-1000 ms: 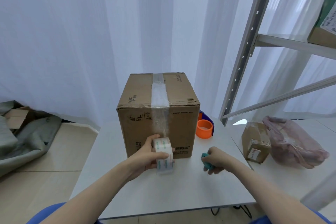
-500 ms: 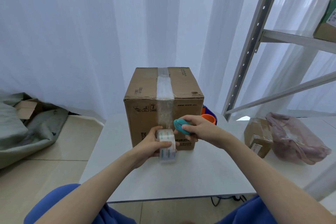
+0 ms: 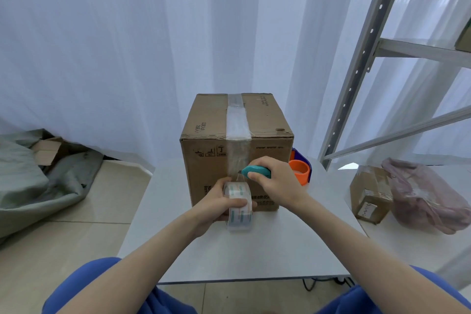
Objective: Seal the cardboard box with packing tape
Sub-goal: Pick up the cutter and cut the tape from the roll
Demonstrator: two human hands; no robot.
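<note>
The right hand (image 3: 276, 181) has brought the smooth teal cutter (image 3: 255, 171) against the clear tape strip (image 3: 237, 155); the left hand (image 3: 220, 205) grips the round tape roll (image 3: 239, 205) before the cardboard box (image 3: 237, 145).

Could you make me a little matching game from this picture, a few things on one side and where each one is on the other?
Things:
1. tape roll
2. teal cutter
3. orange ring
4. pink bag

Places:
A. on the side table, beside a small box
B. in the left hand
C. behind the big box's right side
D. in the right hand

Pairs: 1-B, 2-D, 3-C, 4-A
</note>
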